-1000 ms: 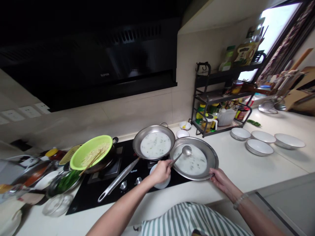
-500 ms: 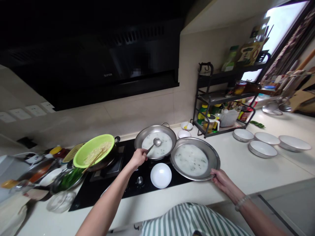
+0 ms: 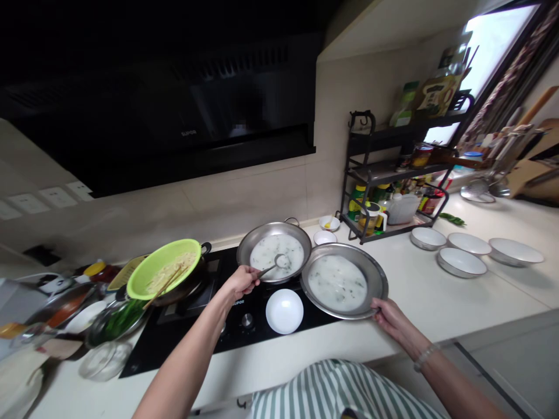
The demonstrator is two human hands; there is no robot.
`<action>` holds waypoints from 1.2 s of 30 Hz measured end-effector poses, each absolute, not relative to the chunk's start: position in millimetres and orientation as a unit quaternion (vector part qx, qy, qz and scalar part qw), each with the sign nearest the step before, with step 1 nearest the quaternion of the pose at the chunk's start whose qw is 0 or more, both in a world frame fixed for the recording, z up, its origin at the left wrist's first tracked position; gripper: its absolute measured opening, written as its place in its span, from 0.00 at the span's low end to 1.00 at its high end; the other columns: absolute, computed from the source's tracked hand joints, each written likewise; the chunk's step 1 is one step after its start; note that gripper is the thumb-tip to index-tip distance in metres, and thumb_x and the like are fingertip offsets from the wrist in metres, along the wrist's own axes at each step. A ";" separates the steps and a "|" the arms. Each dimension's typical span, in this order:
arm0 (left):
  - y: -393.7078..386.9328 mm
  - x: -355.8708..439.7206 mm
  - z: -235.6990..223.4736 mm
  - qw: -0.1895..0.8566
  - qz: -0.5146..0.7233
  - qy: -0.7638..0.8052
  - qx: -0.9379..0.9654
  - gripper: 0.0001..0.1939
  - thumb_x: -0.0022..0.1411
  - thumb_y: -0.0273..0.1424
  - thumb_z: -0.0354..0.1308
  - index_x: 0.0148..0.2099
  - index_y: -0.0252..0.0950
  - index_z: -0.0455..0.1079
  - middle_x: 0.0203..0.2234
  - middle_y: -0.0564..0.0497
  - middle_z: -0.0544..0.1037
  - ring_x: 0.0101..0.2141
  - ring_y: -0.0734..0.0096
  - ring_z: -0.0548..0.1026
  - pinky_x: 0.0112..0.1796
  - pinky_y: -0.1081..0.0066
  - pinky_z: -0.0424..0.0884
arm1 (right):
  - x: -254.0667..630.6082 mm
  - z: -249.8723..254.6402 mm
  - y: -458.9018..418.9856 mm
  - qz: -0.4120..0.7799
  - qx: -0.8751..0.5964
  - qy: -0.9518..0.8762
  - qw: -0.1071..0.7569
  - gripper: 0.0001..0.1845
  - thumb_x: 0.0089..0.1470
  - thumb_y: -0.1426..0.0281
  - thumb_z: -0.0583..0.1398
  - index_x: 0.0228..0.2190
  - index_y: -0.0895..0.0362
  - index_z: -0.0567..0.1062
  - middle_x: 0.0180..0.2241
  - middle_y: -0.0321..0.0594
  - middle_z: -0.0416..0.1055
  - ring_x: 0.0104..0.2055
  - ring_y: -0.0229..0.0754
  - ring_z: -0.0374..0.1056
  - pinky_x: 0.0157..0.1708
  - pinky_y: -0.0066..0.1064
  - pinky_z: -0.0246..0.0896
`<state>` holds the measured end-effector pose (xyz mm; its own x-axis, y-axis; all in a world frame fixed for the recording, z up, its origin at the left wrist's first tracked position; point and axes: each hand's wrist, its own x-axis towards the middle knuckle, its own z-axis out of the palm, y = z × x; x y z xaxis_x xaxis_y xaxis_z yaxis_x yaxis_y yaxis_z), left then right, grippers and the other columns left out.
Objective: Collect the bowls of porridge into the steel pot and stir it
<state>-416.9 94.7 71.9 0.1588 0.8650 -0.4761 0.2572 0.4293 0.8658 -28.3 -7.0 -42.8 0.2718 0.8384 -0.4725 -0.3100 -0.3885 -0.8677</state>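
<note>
My left hand point(image 3: 243, 281) is closed round the handle of a metal ladle point(image 3: 267, 271). The ladle's bowl lies in the white soup with green bits point(image 3: 271, 247) in a steel wok point(image 3: 247, 237) on the stove. My right hand point(image 3: 388, 315) grips the near right rim of a wide steel pan point(image 3: 379, 273), holding it tilted close beside the wok. Similar white soup point(image 3: 338, 283) with green pieces fills the middle of that pan. In front of the wok a white bowl point(image 3: 284, 312) sits on the black cooktop.
A lime-green colander point(image 3: 138, 276) of noodles with chopsticks rests on a dark pot at the left. Several white bowls point(image 3: 462, 262) stand on the right counter. A black spice rack point(image 3: 371, 174) is behind them, and a range hood point(image 3: 174, 116) hangs above.
The ladle's bowl has gone down into the soup in the wok, slightly nearer to me. My right hand still holds the pan, with little movement. The view has shifted slightly.
</note>
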 end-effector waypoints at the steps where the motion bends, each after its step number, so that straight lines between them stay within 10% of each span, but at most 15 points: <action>1: 94.7 -419.2 72.3 0.607 0.259 0.593 0.462 0.08 0.54 0.28 0.62 0.31 0.31 0.66 0.13 0.58 0.67 0.10 0.88 0.50 0.14 0.78 0.40 | -28.4 -42.4 -7.1 0.563 -0.613 -0.210 0.512 0.07 0.32 0.76 0.57 0.13 0.55 0.63 0.11 0.30 0.60 0.13 0.30 0.53 0.13 0.21 0.50; 14: 90.1 -429.9 76.7 0.664 0.284 0.575 0.385 0.09 0.50 0.17 0.53 0.35 0.30 0.66 0.13 0.57 0.67 0.11 0.88 0.50 0.15 0.81 0.38 | -30.2 -39.5 -7.0 0.564 -0.617 -0.173 0.521 0.07 0.33 0.78 0.56 0.14 0.55 0.63 0.11 0.31 0.60 0.13 0.32 0.54 0.13 0.21 0.51; 36: 62.0 -373.7 102.7 0.687 0.234 0.492 0.481 0.11 0.51 0.26 0.58 0.39 0.29 0.70 0.15 0.59 0.66 0.11 0.88 0.48 0.15 0.78 0.39 | -32.6 -36.8 -7.7 0.565 -0.612 -0.173 0.525 0.08 0.32 0.77 0.57 0.13 0.55 0.62 0.10 0.31 0.59 0.12 0.30 0.54 0.12 0.21 0.50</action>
<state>-373.7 62.0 102.7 0.4067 0.7947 -0.4506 0.1525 0.4273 0.8912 -32.6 -7.7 -36.8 0.3009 0.8062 -0.5095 -0.3817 -0.3878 -0.8390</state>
